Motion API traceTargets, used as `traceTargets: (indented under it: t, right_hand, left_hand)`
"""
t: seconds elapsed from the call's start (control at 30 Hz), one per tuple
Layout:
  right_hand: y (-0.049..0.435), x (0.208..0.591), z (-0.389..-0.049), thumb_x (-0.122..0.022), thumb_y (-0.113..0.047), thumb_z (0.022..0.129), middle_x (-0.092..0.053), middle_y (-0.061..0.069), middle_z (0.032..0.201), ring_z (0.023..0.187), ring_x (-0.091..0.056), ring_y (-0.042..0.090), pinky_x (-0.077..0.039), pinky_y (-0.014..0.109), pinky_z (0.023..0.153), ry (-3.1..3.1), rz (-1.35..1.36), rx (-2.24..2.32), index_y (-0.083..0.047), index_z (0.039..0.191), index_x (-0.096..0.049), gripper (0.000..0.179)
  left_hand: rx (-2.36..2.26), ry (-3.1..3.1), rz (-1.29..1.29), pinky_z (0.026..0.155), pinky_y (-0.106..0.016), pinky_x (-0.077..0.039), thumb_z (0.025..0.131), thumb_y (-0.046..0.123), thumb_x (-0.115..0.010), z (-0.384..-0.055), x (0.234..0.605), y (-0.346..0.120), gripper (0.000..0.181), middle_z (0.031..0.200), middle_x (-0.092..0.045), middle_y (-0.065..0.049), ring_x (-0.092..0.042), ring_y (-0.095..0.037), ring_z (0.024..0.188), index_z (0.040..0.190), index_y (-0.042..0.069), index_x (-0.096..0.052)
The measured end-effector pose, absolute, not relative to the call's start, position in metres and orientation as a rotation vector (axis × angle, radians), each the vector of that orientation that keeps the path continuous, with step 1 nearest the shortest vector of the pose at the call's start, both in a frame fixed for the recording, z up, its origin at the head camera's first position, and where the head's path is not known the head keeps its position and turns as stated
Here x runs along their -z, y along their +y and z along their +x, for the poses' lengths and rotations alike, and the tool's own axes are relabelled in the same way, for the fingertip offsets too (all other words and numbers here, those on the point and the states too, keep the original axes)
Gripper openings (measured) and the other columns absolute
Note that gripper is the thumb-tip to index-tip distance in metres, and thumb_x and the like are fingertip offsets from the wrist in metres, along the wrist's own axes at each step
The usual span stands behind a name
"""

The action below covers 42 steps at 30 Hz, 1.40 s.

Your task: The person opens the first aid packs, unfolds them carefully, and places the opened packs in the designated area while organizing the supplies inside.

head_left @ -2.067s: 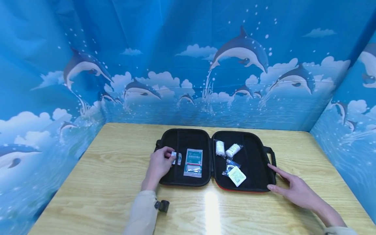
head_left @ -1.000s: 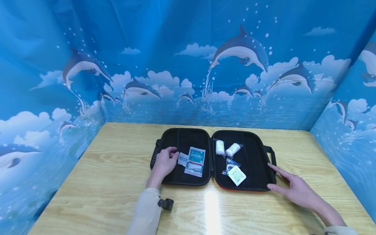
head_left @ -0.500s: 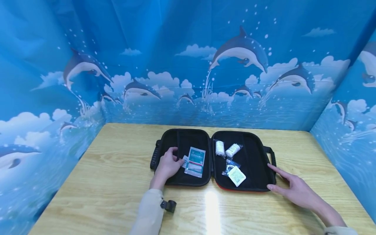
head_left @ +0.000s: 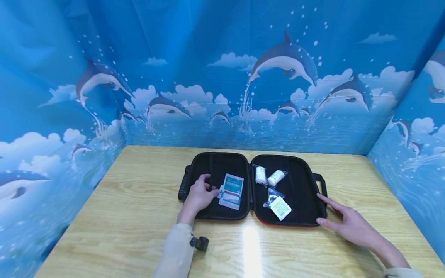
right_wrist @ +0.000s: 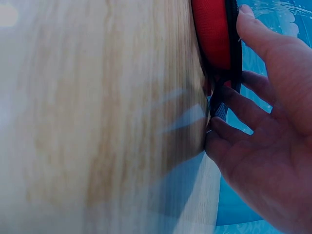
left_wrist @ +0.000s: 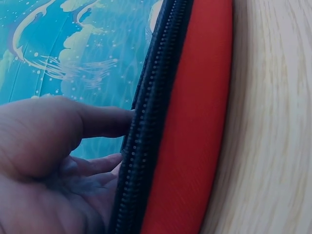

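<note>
Black zippered case [head_left: 302, 193] lies spread, left hand [head_left: 198, 196] inside, grip unclear, by flat green packet [head_left: 233, 184], loose-fingered right hand [head_left: 349, 224] touching the case's rim.

The left hand [head_left: 199, 197] and small white packet [head_left: 221, 189] are now sitting closer to the green packet [head_left: 231, 190], itself slanting more.

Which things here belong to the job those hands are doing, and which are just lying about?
Likely part of the job:
small packet, at the left hand
green-and-white packet, close by
open case, with the right hand at its edge

Probably just lying about:
two white rolls, clear bag and pale square packet in the case's right half, untouched
wooden table
dolphin backdrop
</note>
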State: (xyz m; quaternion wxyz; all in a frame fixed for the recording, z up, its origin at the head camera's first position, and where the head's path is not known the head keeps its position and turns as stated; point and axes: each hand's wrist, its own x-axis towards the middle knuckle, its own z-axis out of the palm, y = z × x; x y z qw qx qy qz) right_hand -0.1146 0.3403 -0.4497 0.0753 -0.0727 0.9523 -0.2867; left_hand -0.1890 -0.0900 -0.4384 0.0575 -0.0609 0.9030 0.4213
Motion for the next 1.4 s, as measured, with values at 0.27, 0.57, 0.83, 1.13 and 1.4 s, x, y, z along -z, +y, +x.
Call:
traceTargets:
  t: [0.27,0.57,0.83,1.13,1.4]
  right_hand:
    - [0.340,0.450,-0.115,-0.071,-0.049,0.093,-0.045,0.041,0.148,0.134,-0.044,0.061,-0.045,0.071,0.094,2.849,-0.214,0.866,-0.023,0.161,-0.036,0.081]
    - [0.339,0.450,-0.116,-0.071,-0.049,0.093,-0.045,0.042,0.147,0.133,-0.046,0.061,-0.048,0.068,0.092,2.852,-0.221,0.855,-0.023,0.161,-0.035,0.081]
    - [0.338,0.450,-0.115,-0.072,-0.047,0.093,-0.045,0.042,0.146,0.133,-0.044,0.062,-0.044,0.072,0.094,2.861,-0.238,0.877,-0.021,0.160,-0.037,0.080]
    - [0.340,0.451,-0.115,-0.073,-0.045,0.093,-0.046,0.040,0.147,0.133,-0.044,0.063,-0.043,0.073,0.095,2.873,-0.257,0.890,-0.021,0.160,-0.037,0.080]
    - [0.341,0.450,-0.114,-0.073,-0.045,0.094,-0.045,0.039,0.149,0.135,-0.043,0.062,-0.043,0.072,0.095,2.859,-0.249,0.901,-0.023,0.160,-0.037,0.079]
  left_hand:
    - [-1.271,2.706,-0.221,0.100,-0.050,-0.050,0.095,0.016,-0.072,-0.188,0.436,-0.089,0.063,0.112,-0.070,-0.015,-0.066,-0.028,0.104,0.150,0.005,-0.043]
    - [-1.165,2.950,-0.181,0.101,-0.056,-0.051,0.096,0.025,-0.071,-0.180,0.423,-0.078,0.057,0.137,-0.055,-0.021,-0.060,-0.038,0.123,0.147,0.010,-0.051]
    - [-1.227,2.932,0.261,0.086,-0.042,-0.055,0.098,0.027,-0.070,-0.168,0.414,-0.038,0.036,0.115,-0.067,-0.005,-0.064,-0.021,0.102,0.133,0.019,-0.066]
    - [-1.105,2.904,0.618,0.078,-0.022,-0.051,0.097,0.028,-0.070,-0.152,0.417,0.010,0.028,0.101,-0.069,0.005,-0.063,-0.008,0.090,0.123,0.018,-0.071]
    - [-0.804,3.033,0.665,0.067,-0.024,-0.047,0.094,0.039,-0.072,-0.146,0.425,0.036,0.030,0.096,-0.069,0.007,-0.063,-0.008,0.082,0.119,0.022,-0.072]
